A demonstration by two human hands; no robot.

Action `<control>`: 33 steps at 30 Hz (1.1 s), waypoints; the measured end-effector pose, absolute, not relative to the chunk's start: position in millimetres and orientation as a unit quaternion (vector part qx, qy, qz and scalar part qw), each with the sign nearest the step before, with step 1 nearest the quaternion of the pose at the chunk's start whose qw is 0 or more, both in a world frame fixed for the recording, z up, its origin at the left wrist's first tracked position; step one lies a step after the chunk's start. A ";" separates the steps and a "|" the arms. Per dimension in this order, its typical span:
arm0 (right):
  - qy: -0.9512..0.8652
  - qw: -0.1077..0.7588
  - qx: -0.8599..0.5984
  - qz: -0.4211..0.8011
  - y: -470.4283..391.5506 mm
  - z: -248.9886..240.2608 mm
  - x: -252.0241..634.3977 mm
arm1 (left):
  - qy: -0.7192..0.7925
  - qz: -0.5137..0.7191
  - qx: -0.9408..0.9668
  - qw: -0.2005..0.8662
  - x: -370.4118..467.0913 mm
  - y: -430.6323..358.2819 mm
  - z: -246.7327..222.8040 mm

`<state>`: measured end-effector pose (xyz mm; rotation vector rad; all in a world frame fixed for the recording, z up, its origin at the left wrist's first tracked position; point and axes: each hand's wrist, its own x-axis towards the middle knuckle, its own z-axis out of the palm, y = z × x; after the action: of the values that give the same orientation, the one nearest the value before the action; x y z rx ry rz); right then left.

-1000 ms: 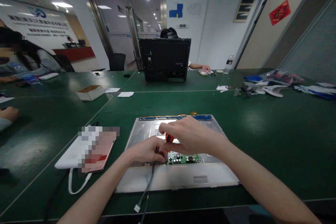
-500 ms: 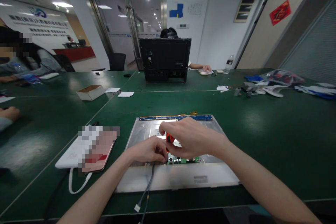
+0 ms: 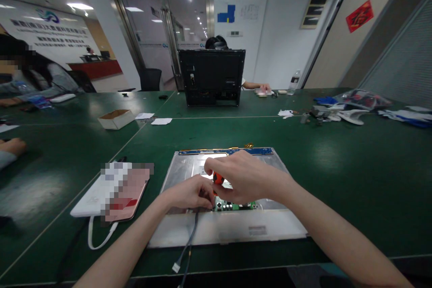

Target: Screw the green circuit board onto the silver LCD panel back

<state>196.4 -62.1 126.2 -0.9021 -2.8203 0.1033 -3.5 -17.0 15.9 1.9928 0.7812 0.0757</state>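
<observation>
The right hand, fingers curled, is shown closed around the red screwdriver above the green board on the panel, whose label is illegible; by the left hand, fingertips bunched, the board's edge is met.

My right hand obscures part of the green board; the screwdriver's tip is unseen; the cable exits the lower edge.

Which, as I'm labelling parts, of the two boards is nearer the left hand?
The green board, beside the left hand; the blue board runs along the far edge of the panel.
</observation>
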 end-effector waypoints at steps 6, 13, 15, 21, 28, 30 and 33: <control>-0.950 0.098 -0.292 0.040 -59.2 124.8 196.9 | 0.313 0.033 0.817 0.483 -3.7 -17.5 17.2; -0.952 0.095 -0.290 0.023 -56.9 121.5 197.6 | 0.315 0.045 0.817 0.481 -2.9 -18.6 18.5; -0.952 0.097 -0.290 0.027 -58.2 122.8 197.2 | 0.310 0.046 0.822 0.476 -2.8 -18.3 17.9; -0.950 0.088 -0.297 0.045 -62.7 128.9 196.6 | 0.309 0.037 0.823 0.475 -3.6 -16.4 14.8; -0.950 0.093 -0.298 0.034 -58.3 123.9 197.7 | 0.311 0.050 0.814 0.489 -3.0 -18.4 16.1; -0.950 0.092 -0.299 0.021 -57.3 122.5 197.8 | 0.312 0.049 0.811 0.492 -2.9 -18.9 16.5; -0.950 0.099 -0.296 0.022 -58.2 123.1 197.3 | 0.318 0.046 0.817 0.480 -3.4 -18.6 15.9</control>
<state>197.3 -58.2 123.1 -0.8764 -2.8098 0.0665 -3.4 -18.6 15.9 1.9925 0.7759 0.1128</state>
